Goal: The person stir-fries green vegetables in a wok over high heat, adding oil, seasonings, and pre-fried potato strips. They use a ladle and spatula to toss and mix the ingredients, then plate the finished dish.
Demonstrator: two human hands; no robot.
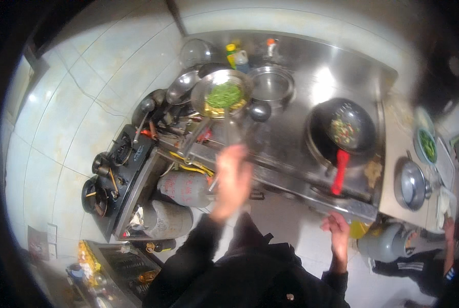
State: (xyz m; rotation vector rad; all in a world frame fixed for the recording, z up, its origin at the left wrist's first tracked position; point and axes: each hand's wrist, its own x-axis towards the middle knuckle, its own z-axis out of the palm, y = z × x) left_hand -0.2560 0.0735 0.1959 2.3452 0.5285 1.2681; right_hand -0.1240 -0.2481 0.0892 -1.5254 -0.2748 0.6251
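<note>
My left hand (234, 179), blurred, is raised at the counter's front edge. A blurred metal handle (231, 129) runs from it towards a metal strainer (198, 92) holding chopped green vegetables (225, 94) above yellow pieces; whether the hand grips the handle is unclear. My right hand (336, 229) is below the front edge at the right, fingers loosely bent and apart, holding nothing visible. Above it, a dark wok (362, 129) with a red handle (340, 173) contains chopped food (345, 131) and sits over a larger dark pan (317, 142).
A metal pot (291, 82), a ladle (260, 111) and bottles (231, 56) stand towards the back. At left are a black stove (137, 154) and gas cylinders (185, 188). On the right side are a metal bowl (411, 184), a bowl of greens (426, 144) and another person's forearm (449, 246).
</note>
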